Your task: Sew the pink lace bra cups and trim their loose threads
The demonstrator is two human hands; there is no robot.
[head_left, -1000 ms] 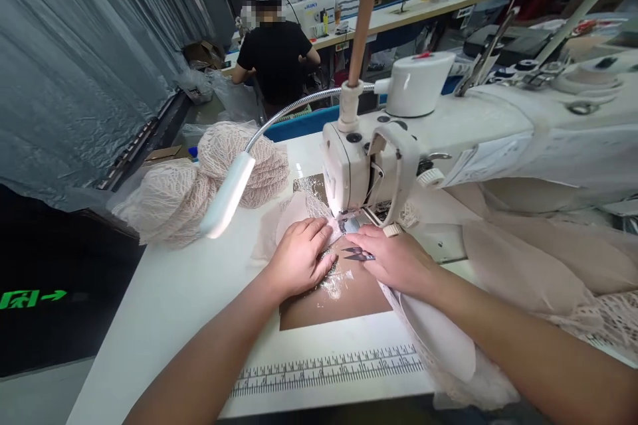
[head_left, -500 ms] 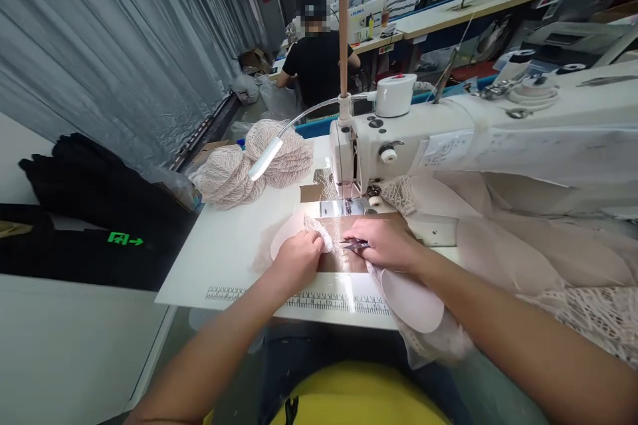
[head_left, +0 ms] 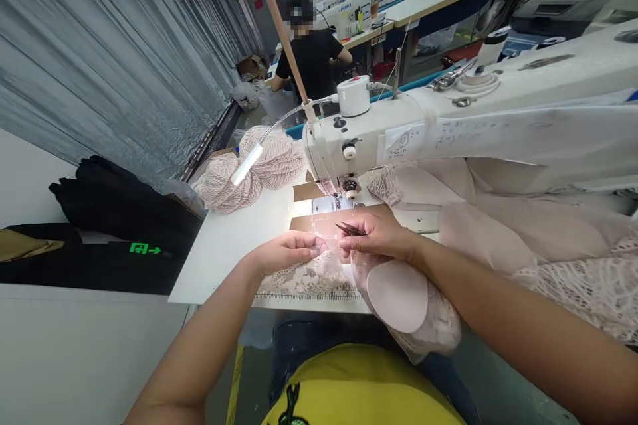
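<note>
My left hand (head_left: 286,252) pinches the edge of a pale pink lace piece (head_left: 304,279), which hangs over the ruler marks at the table's front. Close by on the right, my right hand (head_left: 381,236) is closed round dark thread snips (head_left: 350,230), their tips pointing left. Its fingertips also seem to touch the lace between the hands. Below that hand a smooth pink oval pad (head_left: 399,295) on lace droops over the table edge. Just behind both hands is the presser foot (head_left: 340,200) of a white sewing machine (head_left: 369,129).
Stacked lace cups (head_left: 272,156) lie at the table's back left, under a bendable lamp (head_left: 248,165). More pink lace fabric (head_left: 478,219) is heaped right of the needle. Black cloth (head_left: 119,206) lies at far left. A person in black (head_left: 312,60) sits ahead.
My left hand has turned and shifted slightly left, and the lace now spreads flat toward the front edge. My right hand keeps the snips. The view has swung slightly.
</note>
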